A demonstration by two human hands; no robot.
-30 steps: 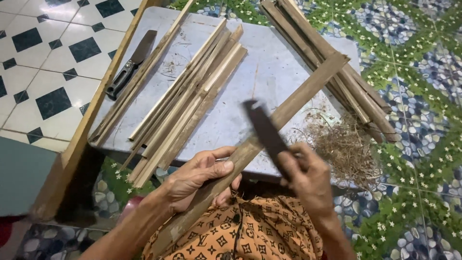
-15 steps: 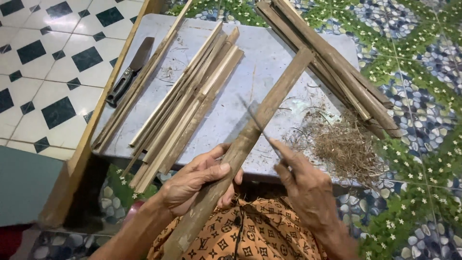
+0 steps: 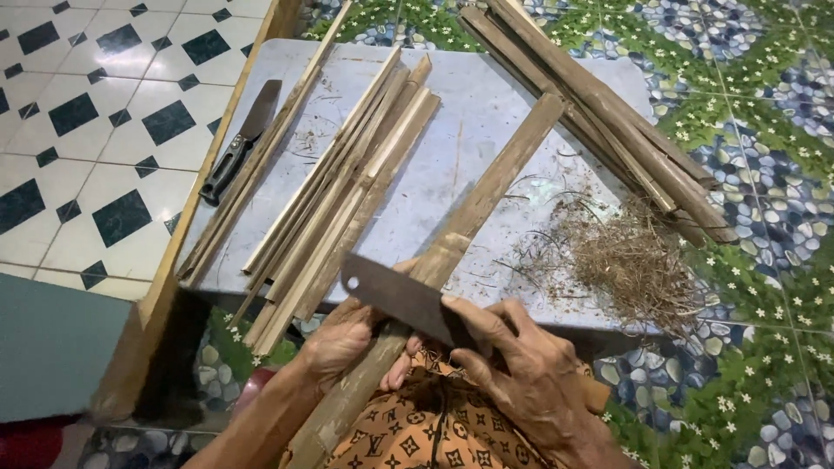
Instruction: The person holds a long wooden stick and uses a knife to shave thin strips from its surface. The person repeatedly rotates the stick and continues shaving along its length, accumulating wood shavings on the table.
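since a moment ago the dark blade point(image 3: 404, 300) has turned flat across the bamboo slat point(image 3: 473, 217). left hand point(image 3: 347, 339) grips the slat over the counter point(image 3: 452, 148) edge (shavings lie right); right hand point(image 3: 521, 373) holds the blade. shaving step, i judge; next needs a steady, shallow stroke.

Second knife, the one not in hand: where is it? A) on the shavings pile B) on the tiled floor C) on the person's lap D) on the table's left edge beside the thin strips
D: the black-handled knife lies at the grey table's left edge, next to the long strips.
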